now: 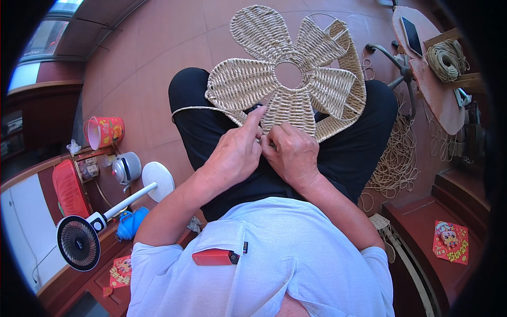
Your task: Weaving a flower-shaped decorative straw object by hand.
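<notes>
A woven straw-coloured flower-shaped piece [247, 82] with a round hole in its middle lies across my lap. Behind its right petals curves a woven band [358, 79], with thin rods at the petal ends. At the lower petal's bottom left corner, my right hand [293, 153] is closed in a pinch on the edge. My left hand [237, 150] is right beside it, index finger stretched up along the petal, the other fingers curled at the edge; what they hold is hidden. A twisted cord [198, 108] loops over my left knee toward the petals.
Loose cord [396, 158] lies heaped on the floor at the right, near a wooden board [443, 105] with a phone [411, 36] and a cord coil [446, 61]. At left stand a fan [79, 243], a kettle [127, 168] and a red bucket [104, 132].
</notes>
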Available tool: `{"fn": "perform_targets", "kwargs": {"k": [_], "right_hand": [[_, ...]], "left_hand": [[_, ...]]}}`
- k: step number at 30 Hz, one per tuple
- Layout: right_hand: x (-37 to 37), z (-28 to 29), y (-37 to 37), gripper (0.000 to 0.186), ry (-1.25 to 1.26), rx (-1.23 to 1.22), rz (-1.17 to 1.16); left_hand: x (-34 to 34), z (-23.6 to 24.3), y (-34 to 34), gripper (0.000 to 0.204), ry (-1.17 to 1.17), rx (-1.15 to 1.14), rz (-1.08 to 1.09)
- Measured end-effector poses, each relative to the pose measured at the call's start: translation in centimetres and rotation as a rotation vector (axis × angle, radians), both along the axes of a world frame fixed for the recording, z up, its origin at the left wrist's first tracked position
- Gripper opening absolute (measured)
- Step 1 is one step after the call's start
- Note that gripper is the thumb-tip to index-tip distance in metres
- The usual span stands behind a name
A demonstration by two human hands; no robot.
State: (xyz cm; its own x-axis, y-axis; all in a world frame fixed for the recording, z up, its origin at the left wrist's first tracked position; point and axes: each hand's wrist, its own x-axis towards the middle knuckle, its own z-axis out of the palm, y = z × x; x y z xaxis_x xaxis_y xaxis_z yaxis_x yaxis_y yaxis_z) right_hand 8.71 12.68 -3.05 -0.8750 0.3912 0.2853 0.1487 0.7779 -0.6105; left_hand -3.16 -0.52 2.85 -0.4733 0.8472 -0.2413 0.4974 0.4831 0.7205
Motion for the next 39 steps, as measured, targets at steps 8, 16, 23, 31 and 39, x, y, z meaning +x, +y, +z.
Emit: {"fn": "perform_targets", "kwargs": {"k": [8,16,23,31,39], "right_hand": [[1.6,0.8,0.5,0.013,0.012,-0.122,0.056],[2.1,1.3,0.9,0.013,-0.063,-0.222,0.083],[2.2,1.6,1.2,0.013,-0.099,-0.291,0.075],[1.8,2.2,2.0,0.011,-0.110,-0.337,0.109],[0.7,3.0,3.2,0.011,-0.264,-0.348,0.158]], "left_hand": [[-1.4,0.0,0.7,0.067,-0.652,-0.077,0.245],[-1.7,-0.7,1.3,0.069,-0.846,-0.041,0.350],[-1.4,-1.4,1.1,0.071,-0.858,0.004,0.399],[-1.9,-1.3,1.4,0.070,-0.910,-0.037,0.420],[-2.1,-1.6,1.4,0.074,-0.962,-0.030,0.415]]}}
